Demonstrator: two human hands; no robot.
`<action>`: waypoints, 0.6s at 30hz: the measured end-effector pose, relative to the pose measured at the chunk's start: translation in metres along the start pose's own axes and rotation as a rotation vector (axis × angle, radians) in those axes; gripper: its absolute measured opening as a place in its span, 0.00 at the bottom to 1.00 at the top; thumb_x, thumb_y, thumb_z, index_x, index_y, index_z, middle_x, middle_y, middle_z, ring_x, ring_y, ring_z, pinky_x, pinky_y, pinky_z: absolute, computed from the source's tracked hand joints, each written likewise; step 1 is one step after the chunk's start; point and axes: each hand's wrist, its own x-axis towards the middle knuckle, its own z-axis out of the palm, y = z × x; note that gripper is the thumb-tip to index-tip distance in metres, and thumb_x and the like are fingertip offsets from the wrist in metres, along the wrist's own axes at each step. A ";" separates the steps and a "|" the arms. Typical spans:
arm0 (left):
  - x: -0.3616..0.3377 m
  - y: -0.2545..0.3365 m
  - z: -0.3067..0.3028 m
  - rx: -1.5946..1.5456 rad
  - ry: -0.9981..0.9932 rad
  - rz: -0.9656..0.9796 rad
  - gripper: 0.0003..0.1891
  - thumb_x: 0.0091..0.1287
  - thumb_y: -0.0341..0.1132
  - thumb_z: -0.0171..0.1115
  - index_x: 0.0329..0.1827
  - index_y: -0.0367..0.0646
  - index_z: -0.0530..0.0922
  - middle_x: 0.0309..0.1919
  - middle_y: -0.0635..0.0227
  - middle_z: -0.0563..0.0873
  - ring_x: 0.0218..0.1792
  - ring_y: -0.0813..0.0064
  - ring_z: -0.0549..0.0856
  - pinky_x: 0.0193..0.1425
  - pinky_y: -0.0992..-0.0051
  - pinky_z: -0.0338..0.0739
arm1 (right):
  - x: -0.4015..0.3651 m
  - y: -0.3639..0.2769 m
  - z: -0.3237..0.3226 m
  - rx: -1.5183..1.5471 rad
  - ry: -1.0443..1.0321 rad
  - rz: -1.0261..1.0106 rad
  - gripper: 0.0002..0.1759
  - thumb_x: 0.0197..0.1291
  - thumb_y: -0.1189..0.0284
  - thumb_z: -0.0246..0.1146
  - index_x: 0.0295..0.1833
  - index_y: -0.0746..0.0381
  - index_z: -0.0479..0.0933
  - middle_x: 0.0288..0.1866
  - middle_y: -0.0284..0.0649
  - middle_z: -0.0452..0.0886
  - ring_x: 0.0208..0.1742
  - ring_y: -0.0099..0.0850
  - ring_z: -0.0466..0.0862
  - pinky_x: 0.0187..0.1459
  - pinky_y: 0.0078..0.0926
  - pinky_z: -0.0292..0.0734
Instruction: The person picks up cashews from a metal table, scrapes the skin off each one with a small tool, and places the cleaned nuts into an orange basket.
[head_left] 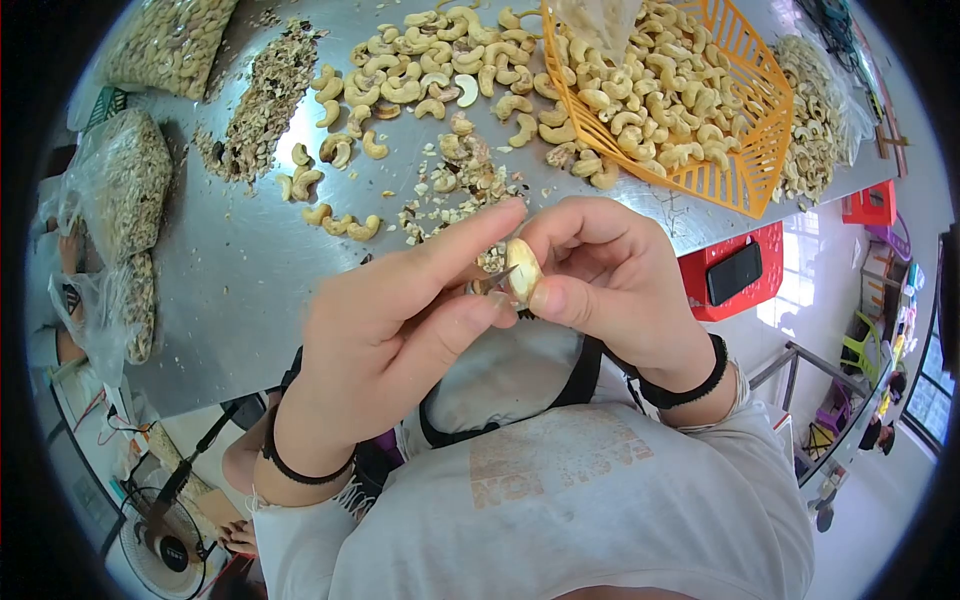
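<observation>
Between the thumb and fingers of my right hand (610, 275) is a pale cashew nut (522, 272), held upright. My left hand (400, 315) is closed on a small knife (492, 282), whose dark pointed blade touches the side of that cashew; most of its handle is hidden by the fingers. Just beyond both hands lies a heap of broken cashew bits (462, 185) on the metal table (230, 300). Loose whole cashews (440, 65) spread out behind it. At the right, an orange plastic basket (775, 110) holds many cashews.
Skin scraps (265, 100) lie in a strip at the table's far left. Filled plastic bags (130, 190) line the left edge, and another bag (815, 110) stands at the right. A phone (735, 273) rests on a red stool (705, 300) beside the table. A fan (165, 540) is at lower left.
</observation>
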 end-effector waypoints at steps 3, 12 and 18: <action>0.002 0.001 -0.003 0.049 -0.039 -0.016 0.19 0.59 0.26 0.51 0.55 0.40 0.68 0.29 0.64 0.80 0.28 0.78 0.80 0.33 0.83 0.72 | 0.000 -0.001 0.001 0.083 0.008 0.017 0.09 0.52 0.74 0.61 0.38 0.65 0.70 0.33 0.33 0.75 0.34 0.18 0.74 0.35 0.14 0.69; 0.004 -0.009 0.003 -0.285 0.063 -0.149 0.17 0.64 0.32 0.45 0.53 0.33 0.68 0.20 0.70 0.75 0.15 0.89 0.66 0.18 0.90 0.57 | 0.003 0.000 -0.005 0.130 -0.053 0.117 0.11 0.57 0.68 0.55 0.40 0.65 0.70 0.32 0.33 0.75 0.34 0.18 0.73 0.33 0.12 0.67; 0.005 -0.010 0.007 -0.153 0.063 -0.087 0.19 0.64 0.31 0.44 0.57 0.34 0.64 0.22 0.69 0.76 0.16 0.90 0.65 0.19 0.90 0.58 | 0.006 0.007 -0.002 0.246 0.085 0.136 0.13 0.57 0.65 0.56 0.39 0.64 0.70 0.32 0.31 0.74 0.30 0.17 0.71 0.33 0.13 0.67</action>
